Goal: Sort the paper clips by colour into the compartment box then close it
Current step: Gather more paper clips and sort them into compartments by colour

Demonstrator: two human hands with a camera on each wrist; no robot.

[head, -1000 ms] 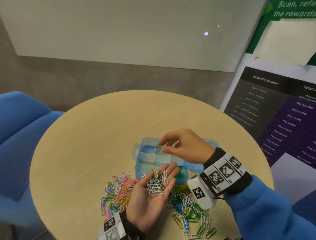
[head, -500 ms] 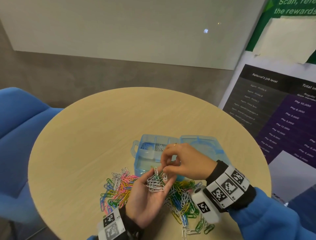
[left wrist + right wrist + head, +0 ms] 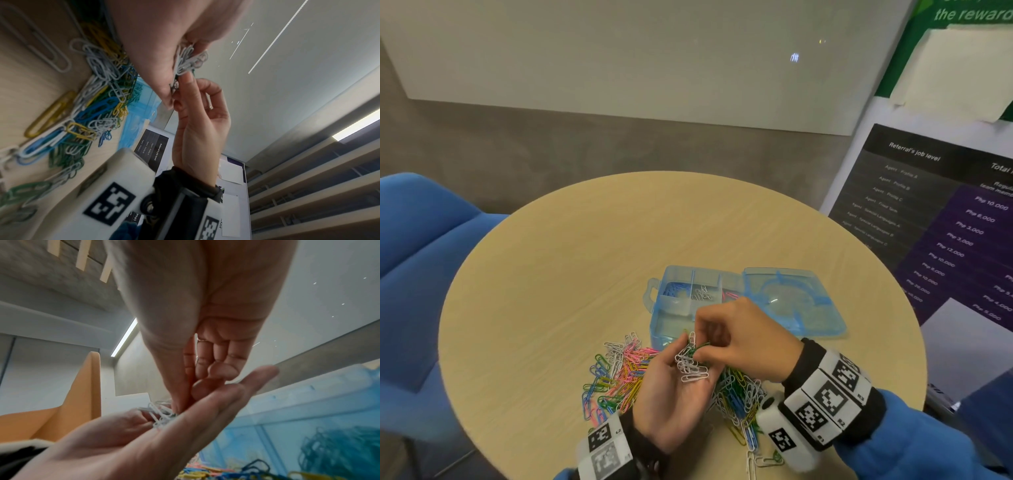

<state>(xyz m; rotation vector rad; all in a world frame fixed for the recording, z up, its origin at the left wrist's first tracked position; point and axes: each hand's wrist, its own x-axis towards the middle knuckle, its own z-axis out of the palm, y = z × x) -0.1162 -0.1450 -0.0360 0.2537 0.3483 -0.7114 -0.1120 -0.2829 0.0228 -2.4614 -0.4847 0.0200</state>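
My left hand (image 3: 671,394) lies palm up above the table and carries a bunch of white paper clips (image 3: 690,368) on its relaxed fingers. My right hand (image 3: 743,339) reaches over it, and its thumb and fingertips pinch a green paper clip (image 3: 701,346) at the top of the bunch. The left wrist view shows this pinch (image 3: 174,84) from below. Just behind the hands stands the blue compartment box (image 3: 659,322), its lid (image 3: 791,301) laid open to the right. Blue clips (image 3: 675,289), white clips (image 3: 702,294) and pink clips (image 3: 730,295) lie in separate back compartments.
A mixed pile of coloured clips (image 3: 616,377) lies on the round wooden table (image 3: 551,274) left of my left hand. More clips (image 3: 739,401) lie under my right wrist. A blue chair (image 3: 421,246) stands at the left, a poster board (image 3: 945,222) at the right.
My right hand left the box's white compartment and came back to my left palm, where it now pinches a clip. My left hand stayed palm up with the white bunch.
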